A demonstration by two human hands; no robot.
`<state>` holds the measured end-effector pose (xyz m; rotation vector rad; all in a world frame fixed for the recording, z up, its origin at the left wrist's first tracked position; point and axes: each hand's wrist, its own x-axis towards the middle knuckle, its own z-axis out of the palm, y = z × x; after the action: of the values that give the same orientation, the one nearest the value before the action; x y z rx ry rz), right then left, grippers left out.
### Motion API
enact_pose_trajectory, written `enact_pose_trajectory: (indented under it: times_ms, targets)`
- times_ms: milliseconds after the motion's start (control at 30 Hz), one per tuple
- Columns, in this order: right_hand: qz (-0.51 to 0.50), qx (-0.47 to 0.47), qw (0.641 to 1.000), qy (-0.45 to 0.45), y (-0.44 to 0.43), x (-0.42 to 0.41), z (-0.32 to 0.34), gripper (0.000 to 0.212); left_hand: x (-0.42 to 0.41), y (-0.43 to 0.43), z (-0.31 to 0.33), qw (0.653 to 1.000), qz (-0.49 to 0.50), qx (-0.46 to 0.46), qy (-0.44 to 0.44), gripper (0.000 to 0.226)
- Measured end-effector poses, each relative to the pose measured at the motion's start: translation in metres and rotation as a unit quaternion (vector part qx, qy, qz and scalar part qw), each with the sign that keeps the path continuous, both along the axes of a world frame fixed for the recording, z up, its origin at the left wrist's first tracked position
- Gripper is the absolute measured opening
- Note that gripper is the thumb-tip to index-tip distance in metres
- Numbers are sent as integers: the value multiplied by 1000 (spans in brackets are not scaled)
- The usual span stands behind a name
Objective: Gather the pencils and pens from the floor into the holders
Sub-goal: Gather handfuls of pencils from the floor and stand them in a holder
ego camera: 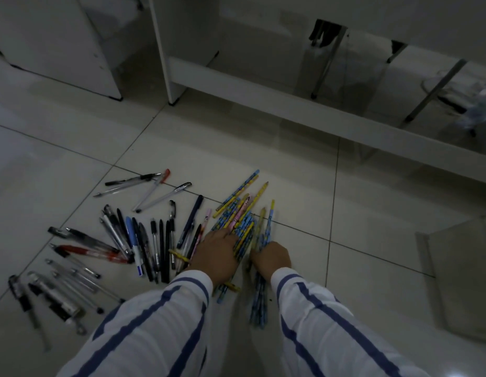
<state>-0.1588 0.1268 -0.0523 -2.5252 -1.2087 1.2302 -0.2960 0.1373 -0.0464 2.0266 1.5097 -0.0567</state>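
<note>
Heap of pencils (241,221) on floor, left hand (217,254) flat atop, fingers together; right hand (270,258) at 3 o'clock, curled round a few. Loose pens (144,240) at 9 o'clock. Risk: rolling and scattering if scooped loosely.

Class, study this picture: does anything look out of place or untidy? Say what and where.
Yes. Pens lie strewn at all angles across the floor at left; pencils sit heaped, the left hand resting on them, the right hand gripping some. None is put away.
</note>
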Motion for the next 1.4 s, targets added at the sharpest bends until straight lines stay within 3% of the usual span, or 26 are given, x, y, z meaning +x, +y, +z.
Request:
enact_pose_trajectory:
  times_ms: [100, 167, 267, 367, 533, 833, 1000, 1100, 1167, 1233, 1267, 1333, 1400]
  targets:
    - [-6, 20, 1000, 24, -4, 7, 6, 28, 6, 4, 6, 996, 58, -16, -65, 46]
    - [-16, 51, 996, 65, -5, 8, 16, 25, 13, 8, 17, 973, 119, -106, -169, 42]
    - [35, 82, 986, 139, -3, 4, 32, 17, 26, 13, 28, 867, 212, -297, -340, 57]
    - [149, 79, 978, 119, 3, -6, 47, 22, 34, 14, 29, 772, 294, -365, -429, 59]
    - [220, 57, 970, 83, 9, -8, 65, 40, 33, 18, 30, 720, 322, -380, -483, 29]
    - [211, 62, 974, 60, 8, -5, 77, 44, 36, 18, 35, 708, 319, -382, -500, 33]
    - [136, 50, 981, 130, 12, -1, 70, 46, 38, 20, 35, 685, 341, -388, -514, 47]
    - [77, 29, 967, 242, 10, 8, 66, 38, 36, 23, 34, 684, 354, -383, -510, 25]
    - [-5, 35, 955, 293, 10, 16, 62, 30, 34, 26, 33, 682, 375, -365, -511, 25]
    - [-43, 62, 979, 191, 12, 28, 51, 25, 32, 29, 31, 669, 404, -339, -523, 27]
    - [-11, 63, 995, 72, 12, 36, 43, 26, 30, 31, 31, 661, 426, -320, -529, 22]
    - [50, 43, 991, -120, 5, 47, 31, 31, 24, 37, 29, 651, 468, -279, -528, 13]
    - [54, 15, 984, -171, -4, 54, 19, 33, 18, 44, 22, 651, 491, -246, -524, 16]
